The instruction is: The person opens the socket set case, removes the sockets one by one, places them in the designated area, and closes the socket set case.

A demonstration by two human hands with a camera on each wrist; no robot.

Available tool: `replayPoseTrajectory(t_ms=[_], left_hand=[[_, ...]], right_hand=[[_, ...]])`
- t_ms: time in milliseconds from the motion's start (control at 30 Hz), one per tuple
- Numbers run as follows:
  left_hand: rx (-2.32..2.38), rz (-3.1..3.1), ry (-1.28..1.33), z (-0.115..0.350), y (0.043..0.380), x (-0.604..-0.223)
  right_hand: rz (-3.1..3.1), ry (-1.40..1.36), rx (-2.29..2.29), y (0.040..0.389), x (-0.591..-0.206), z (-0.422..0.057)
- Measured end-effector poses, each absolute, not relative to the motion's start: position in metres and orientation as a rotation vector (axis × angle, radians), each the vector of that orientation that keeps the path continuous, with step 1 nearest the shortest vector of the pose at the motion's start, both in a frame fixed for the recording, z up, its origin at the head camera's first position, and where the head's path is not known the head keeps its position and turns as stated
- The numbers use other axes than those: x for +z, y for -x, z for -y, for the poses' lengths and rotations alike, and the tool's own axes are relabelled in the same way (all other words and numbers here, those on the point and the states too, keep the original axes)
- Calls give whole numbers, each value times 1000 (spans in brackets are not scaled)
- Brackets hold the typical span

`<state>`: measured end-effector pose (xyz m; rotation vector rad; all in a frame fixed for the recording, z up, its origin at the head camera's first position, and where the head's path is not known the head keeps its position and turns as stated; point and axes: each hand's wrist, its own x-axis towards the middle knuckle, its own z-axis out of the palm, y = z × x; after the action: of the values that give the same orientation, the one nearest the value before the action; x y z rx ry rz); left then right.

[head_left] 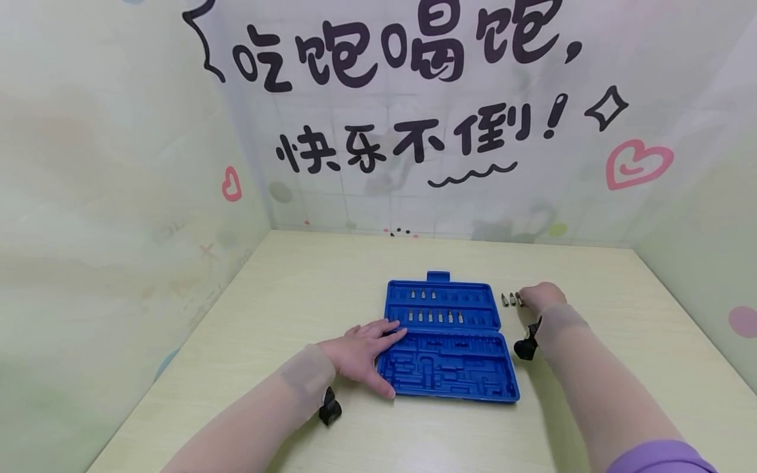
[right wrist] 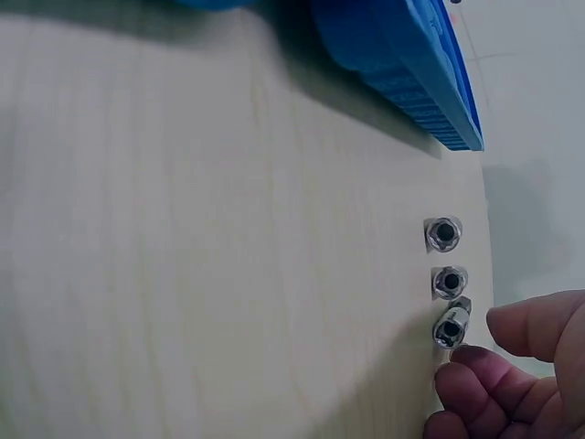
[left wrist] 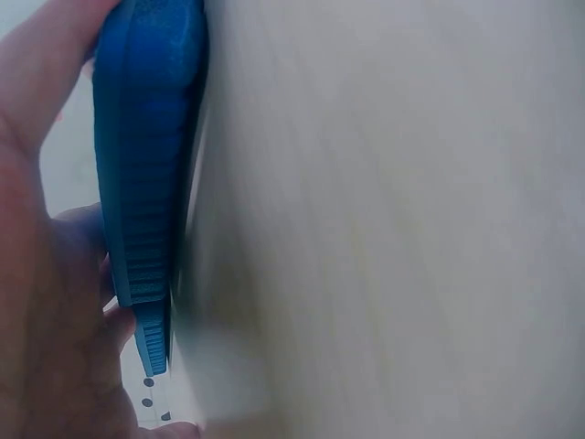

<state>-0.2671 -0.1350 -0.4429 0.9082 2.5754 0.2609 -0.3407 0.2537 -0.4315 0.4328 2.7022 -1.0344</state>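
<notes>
A blue bit case [head_left: 449, 396] lies unfolded on the table, several small metal bits [head_left: 430, 316] standing in its far half. My left hand [head_left: 362, 355] rests at the case's left edge with fingers spread, the thumb near the front corner. In the left wrist view the fingers are along the case's ribbed side [left wrist: 146, 210]. To the right of the case, three loose bits [right wrist: 444, 234] sit in a row. My right hand [head_left: 543, 297] is at the rightmost bit [right wrist: 451, 327], which leans; the fingertips [right wrist: 466, 355] are right beside it, thumb apart from the fingers.
The near half of the case has moulded recesses [head_left: 426, 362]. A pale wood-look table [head_left: 319, 269] extends around it, with a printed wall [head_left: 367, 203] behind and side walls left and right. Black wrist cameras [head_left: 330, 408] are strapped on both forearms.
</notes>
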Motion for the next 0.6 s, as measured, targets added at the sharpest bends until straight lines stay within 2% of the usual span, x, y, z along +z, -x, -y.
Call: replayPoseTrajectory(t_ms=[233,600], left_hand=[[243,-2583,-909,136,267,-444],[262,-2584,-914,136,266,-443]], right_hand=[[-2764,-287,-1030,342,-416,-245],[-2778,-227,-1178,352,-409,-175]])
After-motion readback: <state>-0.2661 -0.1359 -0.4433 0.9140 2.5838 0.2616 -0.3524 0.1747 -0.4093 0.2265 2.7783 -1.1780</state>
